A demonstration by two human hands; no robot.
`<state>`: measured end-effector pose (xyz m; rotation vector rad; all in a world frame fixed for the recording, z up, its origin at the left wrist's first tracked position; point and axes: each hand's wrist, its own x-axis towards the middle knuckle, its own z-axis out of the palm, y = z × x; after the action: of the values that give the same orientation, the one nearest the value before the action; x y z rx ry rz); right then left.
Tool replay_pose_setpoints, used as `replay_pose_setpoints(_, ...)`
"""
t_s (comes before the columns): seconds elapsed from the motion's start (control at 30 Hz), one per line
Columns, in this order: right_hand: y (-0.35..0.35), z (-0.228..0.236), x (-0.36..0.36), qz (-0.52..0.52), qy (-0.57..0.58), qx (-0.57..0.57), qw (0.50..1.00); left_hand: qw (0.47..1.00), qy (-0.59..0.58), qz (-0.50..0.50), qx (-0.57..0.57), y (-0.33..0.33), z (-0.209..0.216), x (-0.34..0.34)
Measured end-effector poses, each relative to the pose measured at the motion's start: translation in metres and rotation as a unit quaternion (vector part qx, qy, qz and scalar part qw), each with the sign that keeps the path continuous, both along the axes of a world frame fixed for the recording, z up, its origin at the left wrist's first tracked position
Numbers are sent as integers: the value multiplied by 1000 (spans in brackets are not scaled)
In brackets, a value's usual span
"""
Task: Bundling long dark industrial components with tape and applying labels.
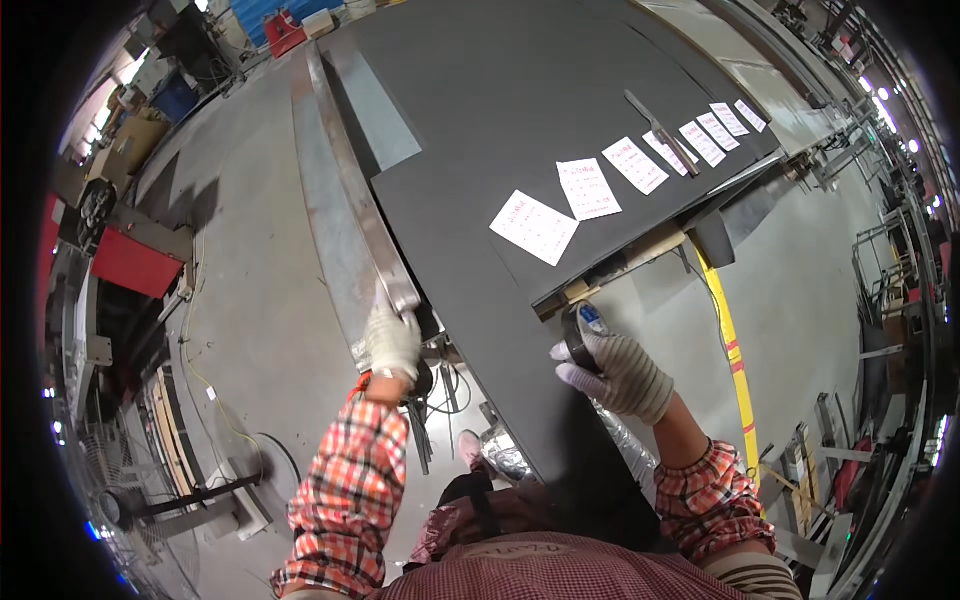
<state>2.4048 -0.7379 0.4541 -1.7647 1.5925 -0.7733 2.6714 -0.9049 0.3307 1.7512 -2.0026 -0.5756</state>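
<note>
The person's left hand [392,342] grips the near end of a long metal strip [366,215] running ahead of it, the right hand [625,375] clasps a black tool [573,336], and beyond it white cards [535,228] already line the counter [450,215], the strip's handling seemingly unfinished.

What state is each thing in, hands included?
Left hand: gloved, touching the metal strip's near end; grip unclear.
Right hand: gloved, closed around the dark object.
Dark object: held, kind unclear.
Metal strip: lengthwise beside the dark tabletop.
White sheets: flat, in a row.
Fan: running or not, unclear.
</note>
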Motion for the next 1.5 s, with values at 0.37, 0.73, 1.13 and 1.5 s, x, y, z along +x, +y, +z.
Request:
replay_pose_setpoints(0.37,-12,9,26,103,88,0,991,903,392,-103,143,94,114,-22)
replay_pose_setpoints(0.73,-24,24,53,277,181,106,938,868,370,-181,276,129,109,-8)
replay_pose_setpoints(1.13,-103,-37,-58,265,229,194,917,907,364,-107,184,109,13,22)
replay_pose_setpoints(1.5,-49,-113,-13,19,-183,392,902,726,541,-69,419,120,-84,-3)
